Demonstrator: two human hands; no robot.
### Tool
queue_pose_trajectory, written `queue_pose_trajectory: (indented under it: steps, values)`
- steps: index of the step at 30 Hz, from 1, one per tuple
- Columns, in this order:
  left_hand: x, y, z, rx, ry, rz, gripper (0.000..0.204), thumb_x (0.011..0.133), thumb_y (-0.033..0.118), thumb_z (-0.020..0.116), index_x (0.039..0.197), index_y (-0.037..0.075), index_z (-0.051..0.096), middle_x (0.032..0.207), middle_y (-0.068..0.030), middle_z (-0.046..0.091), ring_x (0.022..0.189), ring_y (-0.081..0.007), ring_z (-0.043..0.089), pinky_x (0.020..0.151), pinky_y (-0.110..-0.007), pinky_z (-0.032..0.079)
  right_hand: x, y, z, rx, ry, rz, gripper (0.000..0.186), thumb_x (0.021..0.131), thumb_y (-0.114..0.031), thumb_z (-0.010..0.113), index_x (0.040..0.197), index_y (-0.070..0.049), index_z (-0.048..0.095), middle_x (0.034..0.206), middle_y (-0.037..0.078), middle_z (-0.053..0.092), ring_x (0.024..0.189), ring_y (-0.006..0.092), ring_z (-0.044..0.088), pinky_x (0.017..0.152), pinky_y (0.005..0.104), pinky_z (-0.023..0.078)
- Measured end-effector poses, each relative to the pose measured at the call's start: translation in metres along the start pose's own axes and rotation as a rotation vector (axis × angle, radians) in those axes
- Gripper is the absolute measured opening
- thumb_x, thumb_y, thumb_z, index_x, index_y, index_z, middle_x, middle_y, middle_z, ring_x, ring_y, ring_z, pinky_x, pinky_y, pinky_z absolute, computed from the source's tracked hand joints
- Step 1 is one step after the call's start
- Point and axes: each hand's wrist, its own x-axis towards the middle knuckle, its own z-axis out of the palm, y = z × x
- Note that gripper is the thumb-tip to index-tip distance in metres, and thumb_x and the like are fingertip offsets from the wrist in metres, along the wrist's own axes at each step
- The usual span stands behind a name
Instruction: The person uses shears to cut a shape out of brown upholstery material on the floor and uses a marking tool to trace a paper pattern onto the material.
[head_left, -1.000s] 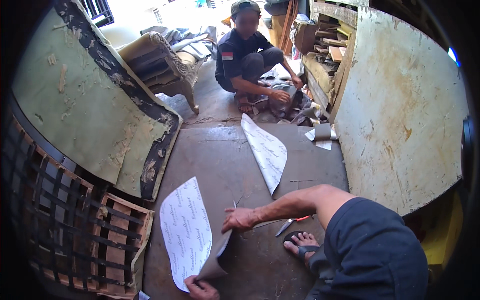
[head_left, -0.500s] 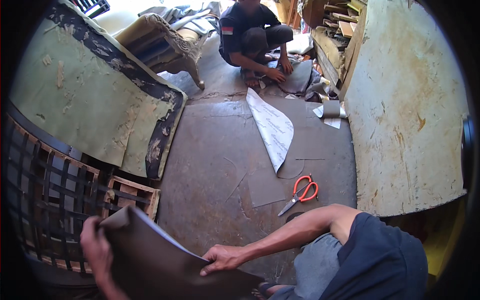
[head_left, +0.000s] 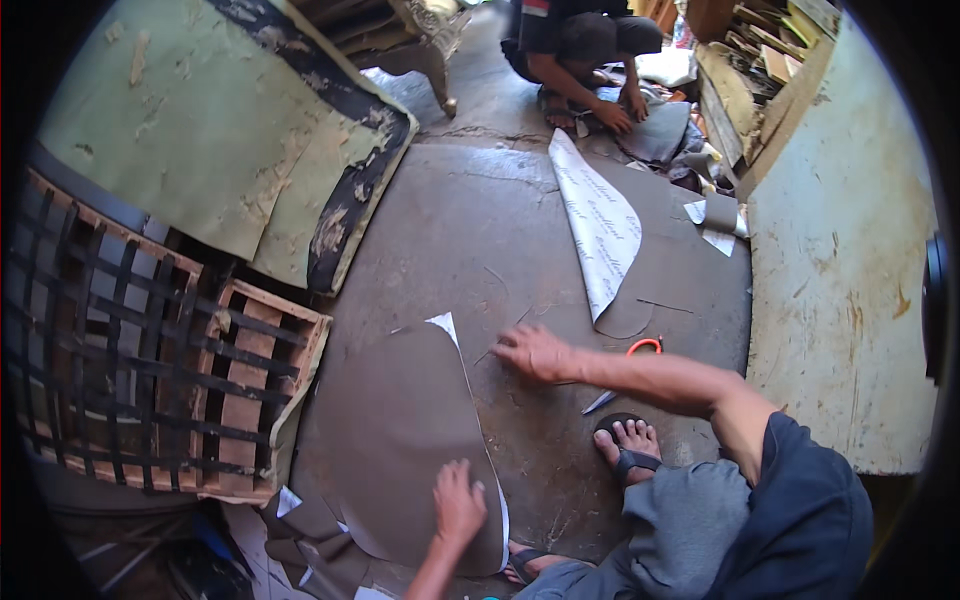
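A curved brown cut piece of sheet material (head_left: 395, 440) lies flat, brown side up, on a larger brown sheet (head_left: 480, 230) that covers the floor. A white corner of its underside shows at its top. My left hand (head_left: 458, 505) rests flat on the piece's lower right edge, fingers spread. Just right of the piece's upper edge, my right hand (head_left: 535, 352) lies palm down on the floor sheet, fingers apart. Orange-handled scissors (head_left: 640, 347) lie behind my right forearm, partly hidden. My sandalled foot (head_left: 627, 440) is beside them.
Another person squats at the far end, hands (head_left: 612, 115) on grey material. A white-backed strip (head_left: 600, 225) curls up from the floor sheet. A webbed wooden seat frame (head_left: 150, 350) and a green padded panel (head_left: 200, 150) stand left, a pale board (head_left: 850, 250) right.
The cut piece, white side up a second ago and then lifted in both hands, now lies flat brown side up. My right hand has moved to the floor sheet beside it.
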Motion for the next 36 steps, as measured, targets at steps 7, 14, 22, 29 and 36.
queue_pose_trajectory:
  steps: [7, 14, 22, 29, 36]
  values:
    - [-0.125, 0.056, 0.065, -0.025, 0.044, -0.461, 0.070, 0.083, 0.032, 0.072, 0.143, 0.006, 0.048, 0.148, -0.0266, 0.040, 0.143, -0.0428, 0.030, 0.115, -0.064, 0.018, 0.022, 0.027, -0.069, -0.218, -0.325, -0.298, 0.063, 0.084, -0.026, 0.067, 0.144, -0.023, 0.046, 0.147, 0.015, 0.041, 0.137, 0.0388, 0.040, 0.098, 0.0588, 0.045]
    - [-0.146, 0.033, 0.090, -0.239, 0.443, -0.631, 0.066, 0.082, 0.025, 0.069, 0.141, 0.006, 0.049, 0.151, -0.0212, 0.037, 0.140, -0.0418, 0.034, 0.115, -0.055, 0.025, -0.012, 0.063, -0.043, 0.124, -0.256, -0.227, 0.021, 0.089, -0.014, 0.054, 0.107, -0.006, 0.061, 0.095, 0.015, 0.058, 0.099, 0.0327, 0.063, 0.081, 0.0458, 0.052]
    - [-0.189, 0.003, 0.075, -1.436, 0.615, -1.626, 0.067, 0.096, 0.040, 0.053, 0.151, 0.009, 0.030, 0.157, -0.0156, 0.028, 0.146, -0.0335, 0.026, 0.114, -0.057, 0.027, -0.047, 0.168, -0.178, -0.553, 0.784, 0.713, 0.032, 0.085, -0.020, 0.067, 0.114, -0.006, 0.061, 0.112, 0.019, 0.061, 0.103, 0.0360, 0.059, 0.084, 0.0469, 0.049]
    - [-0.212, -0.004, 0.103, -1.611, 0.657, -1.621, 0.063, 0.100, 0.044, 0.055, 0.147, 0.005, 0.037, 0.153, -0.0154, 0.036, 0.144, -0.0294, 0.031, 0.119, -0.046, 0.023, 0.043, 0.017, -0.094, 0.436, 0.038, 0.630, 0.046, 0.088, -0.033, 0.070, 0.111, 0.006, 0.067, 0.097, 0.027, 0.070, 0.092, 0.0376, 0.070, 0.084, 0.0426, 0.055]
    - [-0.200, 0.004, 0.096, -1.839, 0.923, -1.500, 0.047, 0.099, 0.023, 0.061, 0.139, 0.006, 0.044, 0.137, -0.0125, 0.051, 0.134, -0.0288, 0.043, 0.111, -0.049, 0.037, 0.083, -0.099, 0.035, 0.479, -0.185, 0.810, 0.052, 0.084, -0.046, 0.071, 0.097, 0.004, 0.072, 0.091, 0.023, 0.072, 0.088, 0.0314, 0.072, 0.081, 0.0417, 0.056]
